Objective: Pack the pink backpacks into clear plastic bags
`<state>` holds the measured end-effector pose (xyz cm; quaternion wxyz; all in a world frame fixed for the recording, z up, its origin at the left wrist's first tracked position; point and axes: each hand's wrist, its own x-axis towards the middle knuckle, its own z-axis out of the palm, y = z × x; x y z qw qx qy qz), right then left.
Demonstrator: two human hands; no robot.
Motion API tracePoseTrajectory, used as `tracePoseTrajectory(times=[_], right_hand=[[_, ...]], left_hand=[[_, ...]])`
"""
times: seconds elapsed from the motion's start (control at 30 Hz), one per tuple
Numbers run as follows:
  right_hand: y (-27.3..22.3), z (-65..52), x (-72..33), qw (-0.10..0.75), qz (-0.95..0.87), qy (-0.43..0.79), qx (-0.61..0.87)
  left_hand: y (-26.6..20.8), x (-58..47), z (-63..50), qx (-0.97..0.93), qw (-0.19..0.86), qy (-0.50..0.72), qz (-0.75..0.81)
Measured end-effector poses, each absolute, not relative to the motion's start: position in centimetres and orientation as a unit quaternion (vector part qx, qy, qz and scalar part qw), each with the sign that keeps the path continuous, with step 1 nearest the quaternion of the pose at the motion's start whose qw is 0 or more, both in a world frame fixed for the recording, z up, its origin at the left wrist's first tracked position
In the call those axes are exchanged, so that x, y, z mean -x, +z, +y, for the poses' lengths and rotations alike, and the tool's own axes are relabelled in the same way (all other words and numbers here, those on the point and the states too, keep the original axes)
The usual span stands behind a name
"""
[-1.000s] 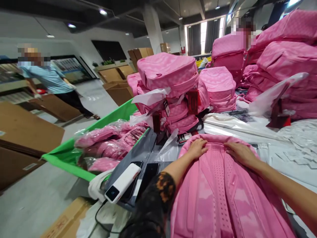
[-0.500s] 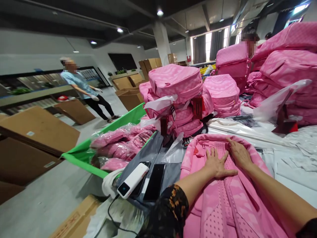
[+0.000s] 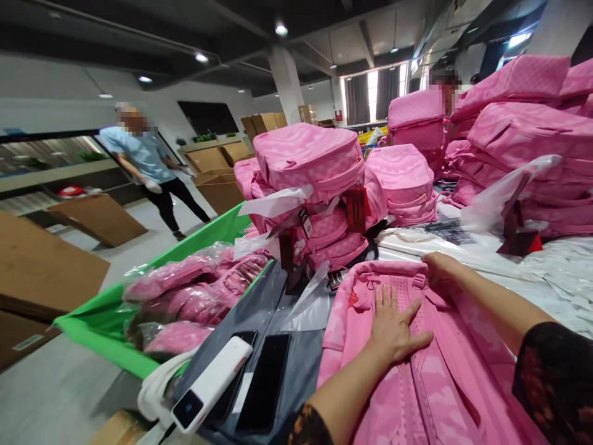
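A pink camouflage-patterned backpack [image 3: 430,395] lies in front of me with its straps and dotted back padding facing up. My left hand [image 3: 393,324] rests flat on the padding, fingers spread and holding nothing. At the backpack's far right corner, my right hand [image 3: 442,272] is closed over the top edge, its fingertips partly hidden. Just left of the backpack are a black phone [image 3: 265,383] and a white power bank [image 3: 213,383] with a cable, which lies partly over another dark device.
Stacked pink backpacks [image 3: 308,154] with hang tags stand beyond, and more are piled [image 3: 532,136] at right. A green-sided bin [image 3: 111,340] at left holds several plastic-wrapped pink items. Cardboard sheets [image 3: 41,266] lean at far left. A person in light blue [image 3: 143,154] stands behind the bin.
My right hand has moved from lying on the backpack's upper back to its top right edge. My left hand stays flat. The view has shifted, and the person in blue has turned and stepped.
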<state>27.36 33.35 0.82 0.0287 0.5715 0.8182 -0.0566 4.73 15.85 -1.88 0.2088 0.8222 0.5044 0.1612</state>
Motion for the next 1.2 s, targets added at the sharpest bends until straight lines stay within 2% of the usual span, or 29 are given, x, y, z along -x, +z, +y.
tracePoseTrajectory(times=[0.1, 0.23, 0.3, 0.4, 0.47, 0.57, 0.7, 0.8, 0.93, 1.0, 1.1, 1.2], right_hand=[[1.7, 32.2, -26.8, 0.028, 0.817, -0.024, -0.575], [1.3, 25.1, -26.0, -0.022, 0.819, 0.046, -0.572], [-0.7, 19.8, -25.7, -0.055, 0.832, 0.073, -0.548], [-4.7, 12.5, -25.0, -0.165, 0.848, 0.161, -0.477], [-6.5, 9.9, -24.3, -0.186, 0.845, 0.196, -0.462], [-7.0, 9.7, -23.4, -0.159, 0.838, 0.217, -0.475], [-5.3, 11.3, -22.4, -0.083, 0.843, 0.211, -0.487], [-4.4, 11.3, -21.5, -0.060, 0.831, 0.221, -0.508], [-4.3, 11.2, -20.8, -0.079, 0.806, 0.200, -0.551], [-4.2, 11.4, -20.9, -0.092, 0.798, 0.188, -0.565], [-2.9, 11.2, -21.2, -0.106, 0.803, 0.173, -0.560], [0.4, 8.2, -20.9, -0.177, 0.866, 0.100, -0.457]], left_hand=[[-1.4, -5.4, 17.0, -0.827, 0.198, 0.119, 0.513], [-1.2, -5.6, 17.1, -0.821, 0.178, 0.114, 0.530], [-1.3, -5.6, 17.1, -0.818, 0.174, 0.121, 0.534], [-0.9, -5.6, 17.8, -0.817, 0.170, 0.131, 0.535], [-0.1, -5.4, 17.9, -0.807, 0.173, 0.143, 0.546], [1.7, -4.3, 15.9, -0.811, 0.174, 0.162, 0.534], [3.2, -2.4, 8.5, -0.917, 0.155, 0.118, 0.349], [2.2, -2.4, 4.8, -0.969, 0.099, 0.057, 0.220], [-1.0, -3.6, 6.0, -0.990, 0.065, 0.008, 0.122], [-2.4, -4.0, 7.0, -0.987, 0.073, 0.022, 0.141], [-3.5, -3.9, 7.1, -0.953, 0.072, 0.113, 0.273], [-3.6, -3.3, 6.6, -0.905, 0.091, 0.166, 0.382]])
